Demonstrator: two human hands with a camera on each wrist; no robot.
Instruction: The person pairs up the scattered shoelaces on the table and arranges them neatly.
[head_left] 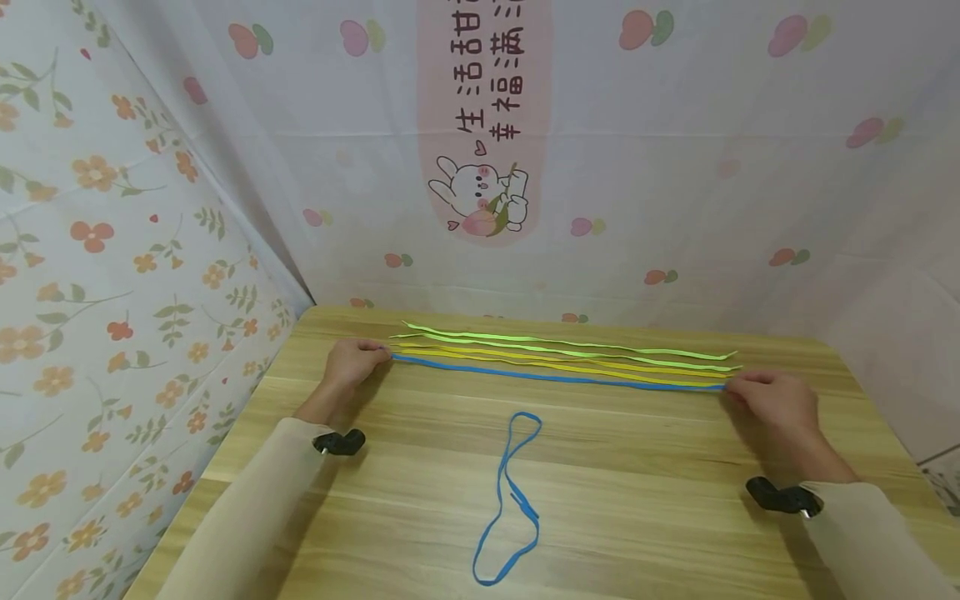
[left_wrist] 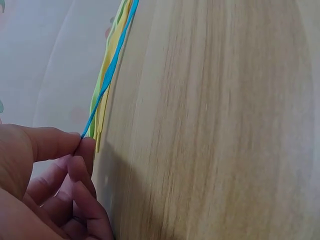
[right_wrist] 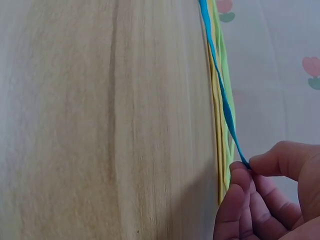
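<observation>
A blue shoelace is stretched nearly straight across the far part of the table, a hand at each end. My left hand pinches its left end between thumb and forefinger, as the left wrist view shows close up. At the other end, my right hand pinches the tip the same way. Just behind the blue lace lie yellow shoelaces, stretched side by side. Farther back are light green shoelaces, roughly parallel to them. A second blue shoelace lies in a loose loop nearer the front of the table.
The wooden table ends at the back against a white patterned curtain. On the left hangs a floral cloth. Black wrist mounts stick out by both sleeves.
</observation>
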